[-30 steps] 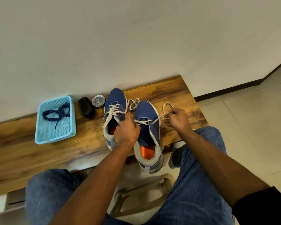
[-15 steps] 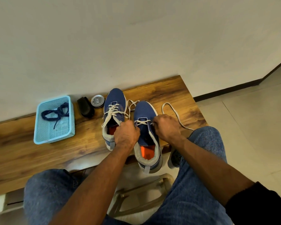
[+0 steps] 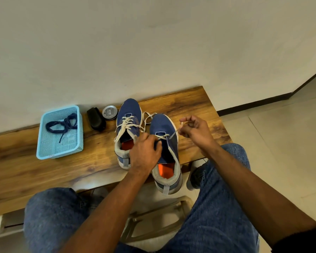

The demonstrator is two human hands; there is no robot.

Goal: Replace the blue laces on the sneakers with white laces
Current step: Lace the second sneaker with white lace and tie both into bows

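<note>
Head cam: L hand (image 3: 144,154) grips right blue mesh sneaker (image 3: 165,148); R hand (image 3: 195,131) pinches white lace (image 3: 173,133). Risk: hard tug unthreads the other end.

Two blue sneakers (image 3: 146,143) stand side by side, white laces (image 3: 128,123) threaded; blue laces (image 3: 62,125) lie in the basket.

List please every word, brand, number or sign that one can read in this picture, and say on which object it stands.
No text can be read here.
Round tin: its lid carries a small printed label, too small and blurred to read.
Light blue basket: a small mark on the front rim, not legible.
Left sneaker, right sneaker, black object: no visible brand or lettering.
</note>
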